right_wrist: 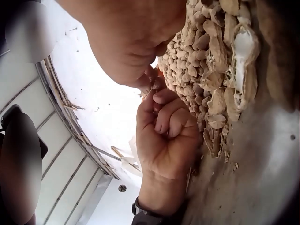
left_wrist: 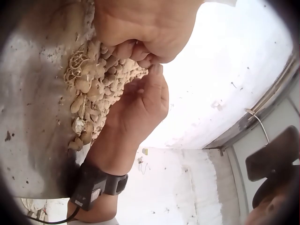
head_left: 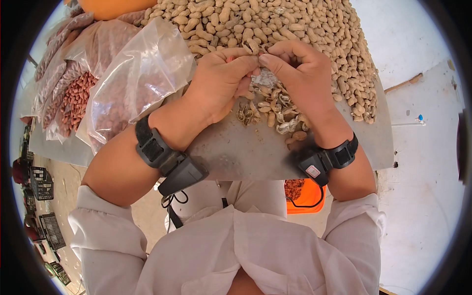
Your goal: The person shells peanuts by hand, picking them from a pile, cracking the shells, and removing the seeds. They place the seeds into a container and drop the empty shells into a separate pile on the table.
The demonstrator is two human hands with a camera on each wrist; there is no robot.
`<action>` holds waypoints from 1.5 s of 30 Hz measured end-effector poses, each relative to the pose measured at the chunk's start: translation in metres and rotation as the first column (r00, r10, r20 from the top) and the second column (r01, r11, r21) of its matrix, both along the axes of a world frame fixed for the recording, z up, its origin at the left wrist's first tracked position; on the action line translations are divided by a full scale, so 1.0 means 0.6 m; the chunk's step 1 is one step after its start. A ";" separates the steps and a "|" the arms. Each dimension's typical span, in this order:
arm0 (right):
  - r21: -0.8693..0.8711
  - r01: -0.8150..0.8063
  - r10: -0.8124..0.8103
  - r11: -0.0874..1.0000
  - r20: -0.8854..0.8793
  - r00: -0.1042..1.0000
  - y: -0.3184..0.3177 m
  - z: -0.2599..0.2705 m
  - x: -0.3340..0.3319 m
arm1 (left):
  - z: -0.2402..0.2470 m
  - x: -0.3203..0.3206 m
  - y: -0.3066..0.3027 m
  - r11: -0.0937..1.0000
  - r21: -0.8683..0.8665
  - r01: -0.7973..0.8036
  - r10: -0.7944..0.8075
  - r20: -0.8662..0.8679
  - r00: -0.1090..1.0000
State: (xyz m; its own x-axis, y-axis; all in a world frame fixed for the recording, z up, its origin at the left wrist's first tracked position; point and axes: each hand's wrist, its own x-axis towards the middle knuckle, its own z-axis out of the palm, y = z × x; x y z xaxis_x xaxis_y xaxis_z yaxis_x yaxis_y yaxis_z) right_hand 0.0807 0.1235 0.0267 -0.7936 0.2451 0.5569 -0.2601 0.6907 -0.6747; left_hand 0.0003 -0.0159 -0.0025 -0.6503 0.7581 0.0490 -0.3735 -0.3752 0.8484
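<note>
My left hand and right hand meet fingertip to fingertip over the near edge of a large heap of unshelled peanuts. Thumbs and forefingers of both pinch a peanut, its pale shell standing out between them. Most of it is covered by fingers. A bit of red shows by the curled fingers of the left hand. In the right wrist view, the left hand has its other fingers folded toward the palm. Beneath the hands lie broken peanut shells on the grey tabletop.
Clear plastic bags of red peanut kernels stand at the left, beside an orange container. An orange bin with reddish contents sits below the table's near edge. Black crates are on the floor at far left.
</note>
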 end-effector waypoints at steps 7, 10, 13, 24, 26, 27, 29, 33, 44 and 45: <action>-0.383 -0.128 0.164 0.915 0.061 0.985 0.002 -0.002 -0.004 | 0.006 0.006 0.000 0.998 -0.028 -0.063 0.061 -0.060 0.996; -0.438 -0.166 0.209 0.883 0.051 0.977 0.003 -0.003 -0.004 | 0.008 0.011 0.000 0.992 -0.066 -0.103 0.094 -0.135 0.986; -0.411 -0.166 0.210 0.897 0.066 0.975 0.007 -0.006 -0.005 | 0.019 0.020 -0.002 0.986 -0.094 -0.135 0.116 -0.187 0.975; -0.229 -0.052 0.059 0.972 0.024 0.998 0.026 -0.006 -0.008 | 0.017 0.018 0.003 0.968 -0.169 -0.187 0.143 -0.246 0.959; -0.292 -0.087 0.091 0.952 0.000 0.996 0.036 0.001 -0.008 | 0.016 0.013 -0.003 0.965 -0.210 -0.155 0.090 -0.292 0.952; -0.340 -0.115 0.116 0.933 -0.017 0.993 0.042 0.003 -0.009 | 0.016 0.014 -0.003 0.966 -0.223 -0.130 0.054 -0.318 0.947; -0.396 -0.166 0.167 0.903 -0.031 0.985 0.052 0.009 -0.007 | 0.016 0.019 -0.005 0.962 -0.262 -0.075 -0.025 -0.361 0.932; -0.374 -0.205 0.214 0.905 -0.017 0.977 0.057 0.018 -0.002 | 0.018 0.020 -0.004 0.959 -0.280 -0.042 -0.061 -0.348 0.936; 0.066 -0.333 0.339 0.941 -0.196 0.920 0.038 0.022 0.008 | 0.035 0.012 -0.009 0.972 -0.008 0.234 -0.231 0.112 0.966; 0.103 -0.327 0.342 0.939 -0.215 0.915 0.039 0.022 0.008 | 0.037 0.015 -0.009 0.973 0.003 0.231 -0.229 0.151 0.962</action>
